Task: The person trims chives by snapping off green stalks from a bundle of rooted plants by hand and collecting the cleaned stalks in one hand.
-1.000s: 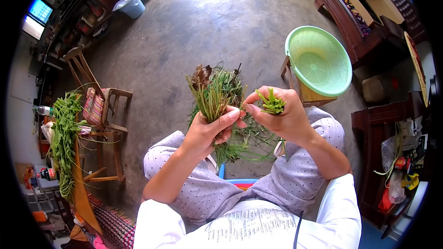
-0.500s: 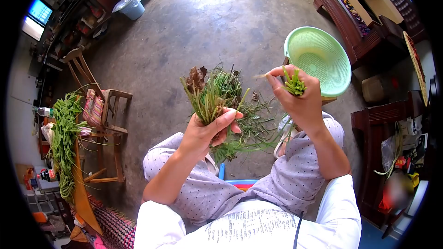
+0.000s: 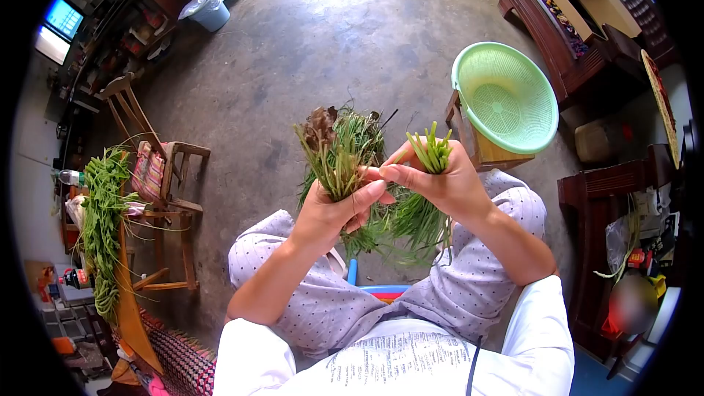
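Observation:
My left hand [image 3: 328,214] is closed around a bunch of greens with brownish stem ends [image 3: 331,167] pointing up and away from me. In my right hand [image 3: 460,189] is a neater bunch of greens [image 3: 430,151], its pale cut ends upward and its thin leaves hanging below the palm. Thumb and forefinger of the right hand meet the left fingertips between the two bunches; whatever is pinched there is too small to make out. Beyond the hands, a heap of loose green scraps [image 3: 364,132] lies on the floor, with a brown withered leaf [image 3: 320,126] at its left side.
A light green plastic basket [image 3: 539,77] rests on a wooden stool [image 3: 502,152] at the right. More leafy greens [image 3: 105,231] lie over a wooden board at the left, near a wooden chair [image 3: 165,148]. A lined blue bin [image 3: 211,15] stands farther back.
My right hand has moved left and down with its bunch, bringing its fingertips to those of my left hand. The left hand has stayed nearly in place.

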Demonstrator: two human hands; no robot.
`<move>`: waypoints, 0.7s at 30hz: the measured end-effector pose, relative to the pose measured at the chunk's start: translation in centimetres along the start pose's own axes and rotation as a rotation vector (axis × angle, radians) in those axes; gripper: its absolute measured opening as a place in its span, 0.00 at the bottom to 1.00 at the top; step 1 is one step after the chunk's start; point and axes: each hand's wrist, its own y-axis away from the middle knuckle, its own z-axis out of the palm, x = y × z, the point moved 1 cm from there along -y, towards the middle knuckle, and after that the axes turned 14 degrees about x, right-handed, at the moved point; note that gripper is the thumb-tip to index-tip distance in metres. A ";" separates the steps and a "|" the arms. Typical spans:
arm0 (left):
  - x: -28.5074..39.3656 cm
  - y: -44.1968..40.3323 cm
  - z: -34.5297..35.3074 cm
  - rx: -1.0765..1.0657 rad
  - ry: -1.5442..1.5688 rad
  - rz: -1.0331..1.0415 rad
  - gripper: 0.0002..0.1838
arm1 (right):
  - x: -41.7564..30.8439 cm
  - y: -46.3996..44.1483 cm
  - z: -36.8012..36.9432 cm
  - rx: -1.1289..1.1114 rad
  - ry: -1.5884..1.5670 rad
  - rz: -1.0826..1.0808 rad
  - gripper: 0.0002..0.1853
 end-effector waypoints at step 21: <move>-0.2 -0.6 -1.0 -0.211 0.238 -0.343 0.11 | -0.1 0.2 -0.4 -0.040 0.126 -0.125 0.03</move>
